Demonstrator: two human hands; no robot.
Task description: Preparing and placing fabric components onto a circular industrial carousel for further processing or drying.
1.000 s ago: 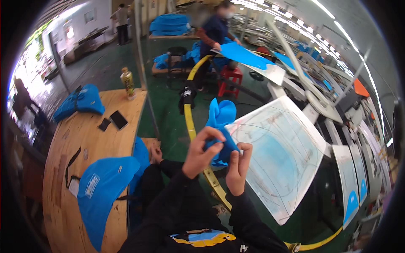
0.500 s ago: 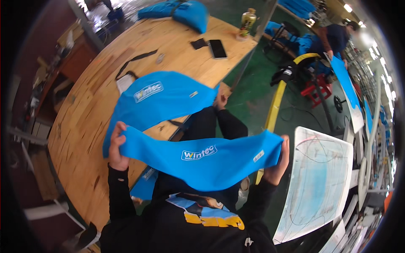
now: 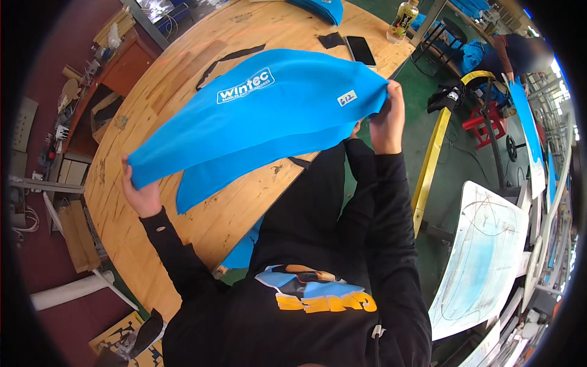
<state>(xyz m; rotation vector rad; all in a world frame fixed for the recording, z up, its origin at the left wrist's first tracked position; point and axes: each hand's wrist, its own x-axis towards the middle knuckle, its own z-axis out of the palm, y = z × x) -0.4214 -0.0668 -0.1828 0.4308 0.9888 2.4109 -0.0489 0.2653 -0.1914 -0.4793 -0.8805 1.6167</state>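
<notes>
A curved blue fabric piece (image 3: 244, 128) with a white printed logo and a small pale label is stretched between my hands over the wooden table. My left hand (image 3: 143, 196) pinches its narrow left end, the thumb partly hidden. At the far right end, my right hand (image 3: 388, 122) grips the corner by the label. Below the held piece shows the lower edge of another blue fabric piece (image 3: 214, 180), mostly covered. How far the two touch, I cannot tell.
On the wooden table (image 3: 116, 214) lie a black strip (image 3: 235, 59), a dark scrap (image 3: 331, 40) and a phone (image 3: 361, 50). A bottle (image 3: 402, 21) stands at its far right corner. Rightward are a yellow bar (image 3: 431, 171), a white panel (image 3: 483, 257) and another person (image 3: 520, 58) holding blue material.
Both my hands have moved forward, away from my body, carrying the blue fabric piece over the one on the table. The piece is now spread wider and covers most of the other.
</notes>
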